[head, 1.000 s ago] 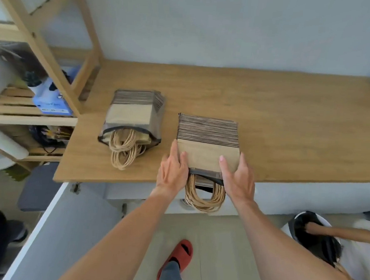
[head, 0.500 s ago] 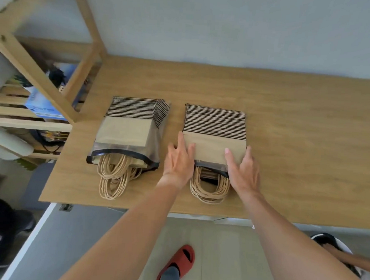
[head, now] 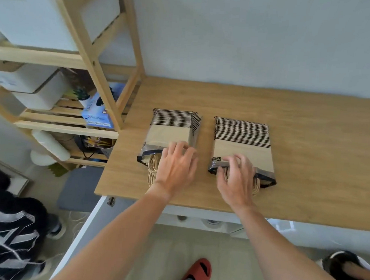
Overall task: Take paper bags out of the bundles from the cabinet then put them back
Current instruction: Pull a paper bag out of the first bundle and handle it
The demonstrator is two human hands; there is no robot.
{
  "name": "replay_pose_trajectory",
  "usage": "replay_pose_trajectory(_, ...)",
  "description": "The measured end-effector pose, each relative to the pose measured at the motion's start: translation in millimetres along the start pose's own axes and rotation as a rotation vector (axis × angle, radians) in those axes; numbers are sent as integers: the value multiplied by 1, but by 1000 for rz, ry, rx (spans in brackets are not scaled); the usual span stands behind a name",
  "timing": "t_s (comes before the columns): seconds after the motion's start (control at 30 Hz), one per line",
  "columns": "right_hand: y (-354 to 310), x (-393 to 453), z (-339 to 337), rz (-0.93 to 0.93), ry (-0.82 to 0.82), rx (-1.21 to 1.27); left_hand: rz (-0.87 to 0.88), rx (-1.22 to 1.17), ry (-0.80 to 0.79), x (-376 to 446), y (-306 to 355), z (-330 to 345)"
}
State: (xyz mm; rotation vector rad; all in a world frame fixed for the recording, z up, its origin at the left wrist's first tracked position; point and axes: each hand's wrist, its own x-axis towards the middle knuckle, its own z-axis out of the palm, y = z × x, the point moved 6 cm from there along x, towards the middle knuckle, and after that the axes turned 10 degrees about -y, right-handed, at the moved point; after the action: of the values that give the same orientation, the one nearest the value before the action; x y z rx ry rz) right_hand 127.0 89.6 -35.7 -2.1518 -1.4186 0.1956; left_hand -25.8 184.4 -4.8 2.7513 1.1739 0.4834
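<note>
Left hand [head: 176, 165] lay over open end of left bundle [head: 171, 134], fingers spread, grasping nothing clearly. Right hand [head: 235, 177] curled at mouth of right bundle [head: 242, 143]; grip on handles hidden, could not tell. Both bundles: brown paper bags in clear plastic wrap, striped stacked edges, twisted cord handles [head: 153, 170] spilling out. Flat, side by side on wooden bench [head: 310, 130].

Matt wood-grain tabletop [head: 289, 116]; kraft paper bag bundles [head: 243, 141] in glossy clear plastic wrap, twisted paper-cord handles [head: 153, 168].
</note>
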Motion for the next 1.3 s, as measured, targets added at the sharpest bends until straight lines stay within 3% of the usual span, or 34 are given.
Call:
replay_pose_trajectory(0.13, -47, -17, 32, -81, -151, -18, -202, 7, 66, -31, -44, -18)
replay_pose_trajectory(0.23, -74, -27, 49, -84, -256, -11, -256, 95, -56, -47, -62, -13)
replay_pose_trajectory(0.37, -94, -26, 65, -41, -376, -45, -234, 149, -195, -53, -70, -2)
replay_pose_trajectory(0.6, -97, -17, 80, 62, -509, -221, -188, 189, -283, -41, -62, 2)
replay_pose_trajectory(0.9, -103, -14, 82, 128, -572, -237, -121, 285, -248, -44, -65, 5)
replay_pose_trajectory(1.1, -107, -10, 79, 169, -616, -194, -101, 211, -79, -55, -61, -4)
replay_pose_trajectory(1.3, -105, -11, 83, 221, -700, -86, -195, 89, -86, -87, -58, 12)
